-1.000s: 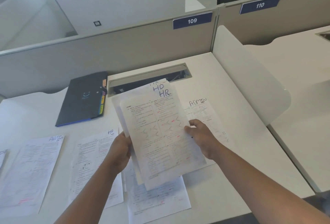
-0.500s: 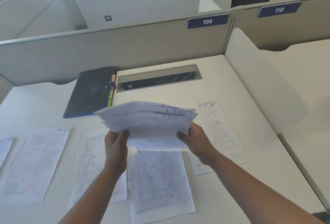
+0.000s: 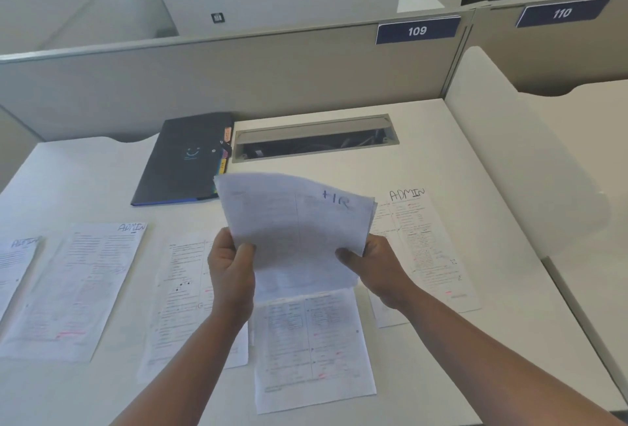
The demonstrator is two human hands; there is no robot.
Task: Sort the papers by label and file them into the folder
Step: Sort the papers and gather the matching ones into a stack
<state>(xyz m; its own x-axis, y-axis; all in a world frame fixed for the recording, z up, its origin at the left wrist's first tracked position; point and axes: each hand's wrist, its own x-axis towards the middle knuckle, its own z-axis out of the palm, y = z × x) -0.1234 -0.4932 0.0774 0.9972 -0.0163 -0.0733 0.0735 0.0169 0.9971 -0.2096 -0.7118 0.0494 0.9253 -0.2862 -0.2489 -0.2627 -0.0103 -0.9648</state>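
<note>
I hold a stack of HR-labelled papers [image 3: 299,221] above the desk, tilted up toward me. My left hand [image 3: 231,266] grips its left edge and my right hand [image 3: 370,266] grips its right edge. A dark folder [image 3: 183,160] with coloured tabs lies closed at the back left. Loose sheets lie flat on the desk: an ADMIN sheet [image 3: 428,249] to the right, an ADMIN sheet [image 3: 78,289] to the left, another sheet [image 3: 15,266] at the far left edge, one [image 3: 183,300] under my left forearm and one [image 3: 312,347] beneath the stack.
An open cable tray slot [image 3: 316,138] is set into the white desk [image 3: 441,374] behind the stack. A grey partition [image 3: 238,75] with the sign 109 closes the back. A white side divider [image 3: 503,167] bounds the desk on the right.
The stack went from upright to nearly flat, and now tilts up again with the HR label showing. Both hands kept their grip. The camera has moved closer and shifted left.
</note>
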